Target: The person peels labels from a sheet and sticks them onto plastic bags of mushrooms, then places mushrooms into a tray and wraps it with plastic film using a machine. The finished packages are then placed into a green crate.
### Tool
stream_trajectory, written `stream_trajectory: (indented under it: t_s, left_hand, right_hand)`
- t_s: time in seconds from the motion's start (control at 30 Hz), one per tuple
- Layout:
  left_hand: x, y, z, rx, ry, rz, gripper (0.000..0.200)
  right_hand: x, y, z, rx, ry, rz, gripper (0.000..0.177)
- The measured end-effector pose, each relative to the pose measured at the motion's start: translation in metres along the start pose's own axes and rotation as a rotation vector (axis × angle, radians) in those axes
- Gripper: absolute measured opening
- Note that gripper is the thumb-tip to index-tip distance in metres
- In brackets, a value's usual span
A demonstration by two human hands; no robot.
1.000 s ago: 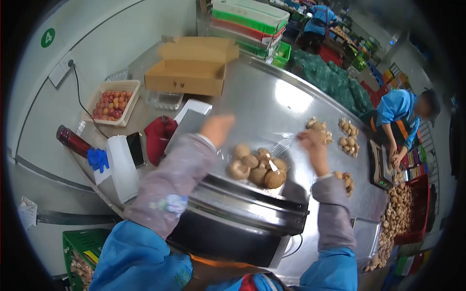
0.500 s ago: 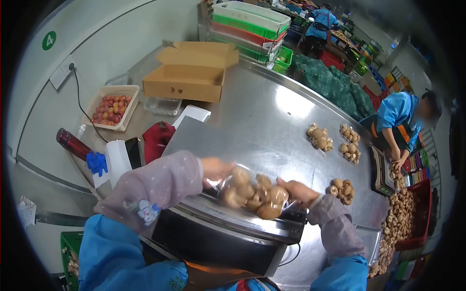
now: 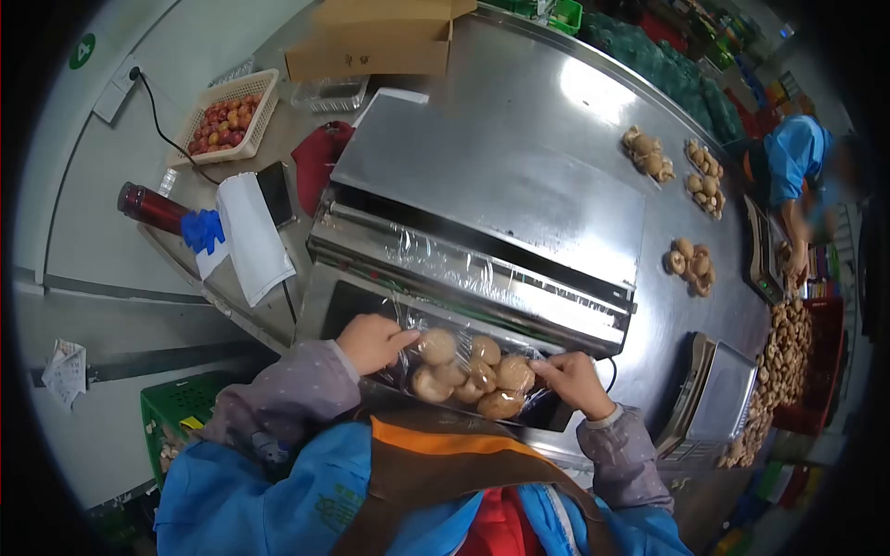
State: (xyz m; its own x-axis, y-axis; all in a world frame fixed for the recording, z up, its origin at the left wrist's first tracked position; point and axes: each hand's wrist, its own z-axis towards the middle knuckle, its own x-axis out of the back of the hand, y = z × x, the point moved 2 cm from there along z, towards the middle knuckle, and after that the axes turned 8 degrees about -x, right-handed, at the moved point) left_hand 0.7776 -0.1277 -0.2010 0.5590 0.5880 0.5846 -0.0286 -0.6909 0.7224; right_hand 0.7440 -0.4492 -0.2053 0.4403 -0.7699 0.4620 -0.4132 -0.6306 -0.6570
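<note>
A pack of brown mushrooms (image 3: 482,372) under clear plastic film lies on the dark front plate of the wrapping machine (image 3: 473,287). At its left end, my left hand (image 3: 375,343) pinches the film between thumb and fingers. My right hand (image 3: 572,378) grips the film at the right end, its thumb and forefinger by the mushrooms. Film (image 3: 417,250) stretches from the machine's roller towards the pack.
A co-worker (image 3: 793,162) leans over a scale (image 3: 764,250) at the right, near loose mushrooms (image 3: 783,361). Mushroom packs (image 3: 691,266) sit on the steel table (image 3: 519,120). Another scale (image 3: 718,389) stands right of me. A fruit basket (image 3: 264,116) and cardboard box (image 3: 371,51) are at upper left.
The mushroom pack has come down from above the machine onto its front plate, with both hands moved towards my body. The view has tilted down, showing the roller and film.
</note>
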Motion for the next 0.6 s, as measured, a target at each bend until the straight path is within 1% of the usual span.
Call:
stream_trajectory:
  t_s: [0.03,0.1,0.13,0.17,0.2,0.23,0.27,0.3,0.33,0.37,0.4,0.43,0.47,0.5,0.53,0.57,0.6]
  left_hand:
    - [0.001,-0.001,-0.005,-0.017,0.076,-0.099,0.037]
    - [-0.012,-0.014,-0.01,-0.071,0.267,-0.21,0.029]
    - [-0.021,-0.012,-0.009,-0.077,0.266,-0.207,0.029]
    - [-0.027,-0.005,-0.005,-0.136,0.485,-0.257,0.028]
    - [-0.029,-0.001,-0.004,-0.193,0.698,-0.306,0.028]
    - [-0.035,-0.001,-0.004,-0.189,0.69,-0.304,0.028]
    - [-0.042,-0.005,-0.003,-0.032,0.686,-0.437,0.029]
    - [-0.046,-0.009,-0.003,0.123,0.683,-0.569,0.03]
    - [-0.045,-0.006,-0.007,0.042,0.753,-0.312,0.03]
    - [-0.043,-0.005,-0.013,0.044,0.756,-0.312,0.03]
    - [-0.038,0.0,-0.023,0.029,0.776,-0.015,0.029]
    - [-0.034,0.003,-0.032,0.017,0.779,0.283,0.028]
    - [-0.033,0.001,-0.036,0.05,0.653,0.442,0.026]
    - [-0.038,-0.003,-0.033,0.058,0.649,0.442,0.026]
    - [-0.044,-0.007,-0.025,-0.05,0.708,0.537,0.024]
    - [-0.047,-0.007,-0.017,-0.159,0.775,0.633,0.023]
    - [-0.046,-0.003,-0.009,-0.244,0.79,0.618,0.021]
  right_hand:
    - [0.001,0.003,-0.007,0.091,-0.031,0.155,0.036]
    - [-0.013,0.021,-0.01,0.182,0.113,0.416,0.03]
    - [-0.022,0.025,-0.007,0.261,0.208,0.437,0.028]
    - [-0.026,0.018,-0.011,0.267,0.217,0.44,0.028]
    - [-0.029,0.012,-0.016,0.087,0.254,0.685,0.029]
    - [-0.036,0.011,-0.022,-0.111,0.283,0.924,0.031]
    - [-0.043,0.012,-0.022,-0.124,0.322,1.014,0.032]
    - [-0.044,0.012,-0.026,-0.125,0.32,1.012,0.032]
    - [-0.046,0.013,-0.03,-0.168,0.291,1.066,0.033]
    - [-0.049,0.014,-0.033,-0.211,0.262,1.12,0.033]
    - [-0.046,0.026,-0.034,-0.261,0.252,1.019,0.035]
    - [-0.047,0.034,-0.029,-0.268,0.247,1.019,0.035]
    - [-0.042,0.037,-0.026,-0.031,0.643,0.307,0.034]
    - [-0.043,0.031,-0.027,0.217,0.96,-0.442,0.033]
    - [-0.046,0.018,-0.024,0.216,1.009,-0.42,0.031]
    - [-0.052,0.012,-0.022,0.227,1.01,-0.42,0.031]
    - [-0.056,0.005,-0.016,0.303,0.969,-0.356,0.032]
